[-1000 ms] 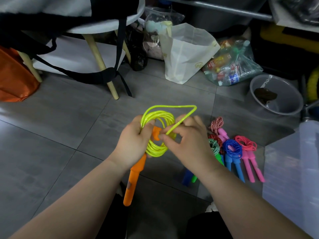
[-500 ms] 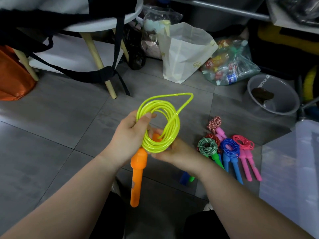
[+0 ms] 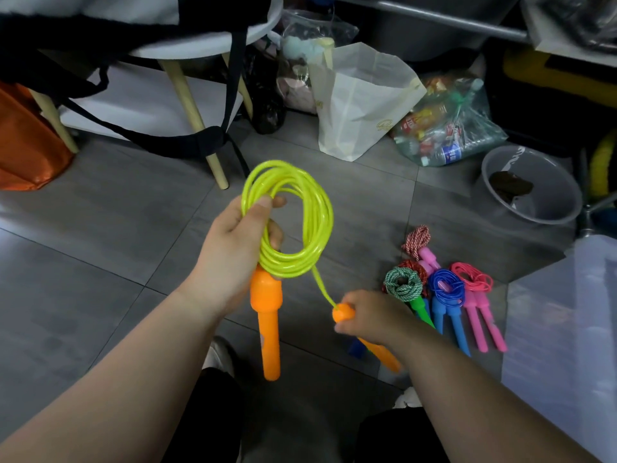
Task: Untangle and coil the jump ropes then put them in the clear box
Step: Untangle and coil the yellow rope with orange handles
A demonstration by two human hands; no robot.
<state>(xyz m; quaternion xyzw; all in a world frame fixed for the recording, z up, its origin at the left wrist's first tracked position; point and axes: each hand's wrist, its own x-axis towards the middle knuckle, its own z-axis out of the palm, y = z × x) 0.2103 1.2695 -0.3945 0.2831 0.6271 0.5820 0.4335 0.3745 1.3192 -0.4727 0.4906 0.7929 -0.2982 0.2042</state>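
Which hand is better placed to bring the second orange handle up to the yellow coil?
Right: the right hand grips the second orange handle; the left hand holds the yellow coil.

yellow rope (image 3: 293, 225): coiled, orange handles, held left of clear box (image 3: 564, 329) | other coiled ropes (image 3: 445, 289): floor, beside box

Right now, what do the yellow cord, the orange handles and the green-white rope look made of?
Yellow cord: likely PVC or similar plastic, glossy, faintly translucent, holds smooth loops. Orange handles: moulded hard plastic, smooth, uniform colour, soft sheen. Green-white rope: probably braided cotton or synthetic fibre, matte, twisted two-tone strands.
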